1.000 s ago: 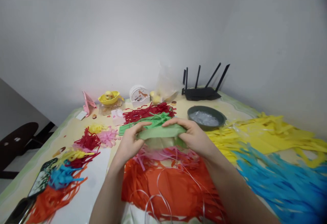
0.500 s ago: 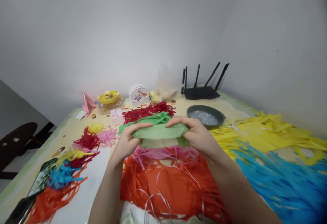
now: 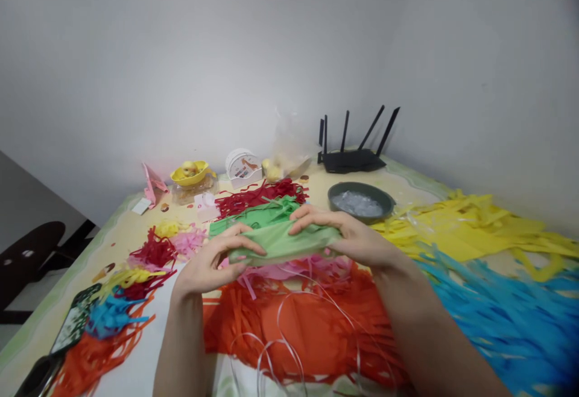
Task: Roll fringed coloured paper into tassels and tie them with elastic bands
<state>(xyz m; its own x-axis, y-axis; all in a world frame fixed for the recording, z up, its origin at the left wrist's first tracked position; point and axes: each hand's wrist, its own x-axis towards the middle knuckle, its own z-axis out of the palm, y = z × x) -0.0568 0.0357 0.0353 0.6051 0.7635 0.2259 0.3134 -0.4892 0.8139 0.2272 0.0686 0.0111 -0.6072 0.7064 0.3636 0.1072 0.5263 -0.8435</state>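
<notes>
A folded piece of light green tissue paper is stretched between my two hands above the table. My left hand grips its left end, thumb below and fingers over the top. At the other end, my right hand pinches the paper with bent fingers. Beneath lies fringed orange tissue paper, crossed by loops of thin white ribbon. Fringed pink paper shows just under the green piece. Behind my hands are brighter green fringed paper and dark red fringed paper.
Tissue tassels in several colours line the left, beside a phone. A dark green bowl holds clear plastic bits, with a black router behind it. Yellow and blue fringed paper cover the right side.
The green paper has been drawn lower and looks more crumpled, its folded layers now closer together. My left hand has shifted its fingers further over the paper.
</notes>
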